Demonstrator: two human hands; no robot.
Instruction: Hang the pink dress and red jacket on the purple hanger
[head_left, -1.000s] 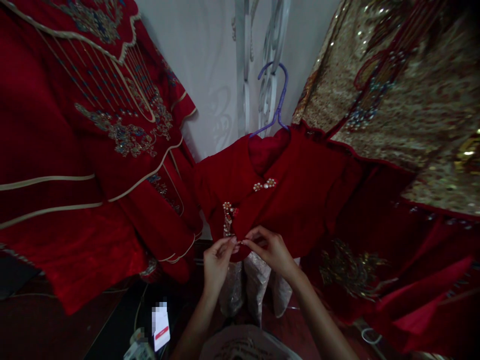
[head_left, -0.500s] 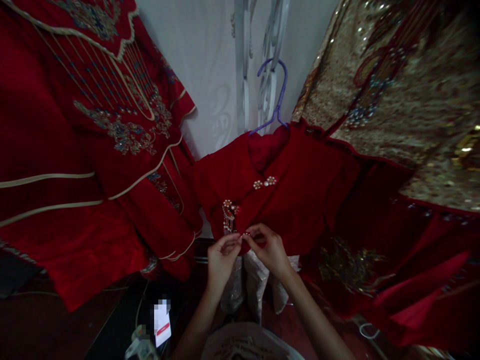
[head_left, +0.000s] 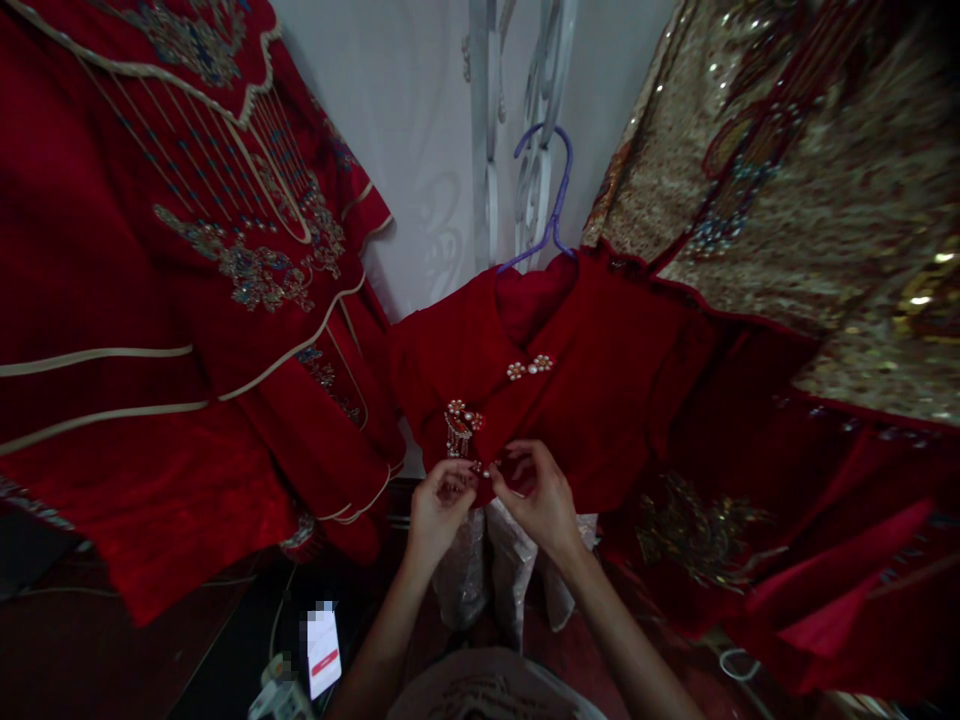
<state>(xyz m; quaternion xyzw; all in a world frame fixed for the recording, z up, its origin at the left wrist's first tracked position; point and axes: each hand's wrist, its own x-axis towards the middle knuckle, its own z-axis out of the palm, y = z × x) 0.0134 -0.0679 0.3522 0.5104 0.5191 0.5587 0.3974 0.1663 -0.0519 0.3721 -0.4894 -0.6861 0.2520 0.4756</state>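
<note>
Head view, lower beaded clasp [head_left: 486, 473], lying crosswise

We count one left hand [head_left: 441, 508] and one right hand [head_left: 544, 505], two in all, at six o'clock. At the dial's centre we have one red top [head_left: 600, 400] bearing three jewelled clusters [head_left: 538, 366]; at one, one purple hanger [head_left: 557, 208]; at two, one gold sequinned garment [head_left: 847, 250]; at seven, one phone [head_left: 323, 640]; past four, one white ring [head_left: 724, 665].
</note>
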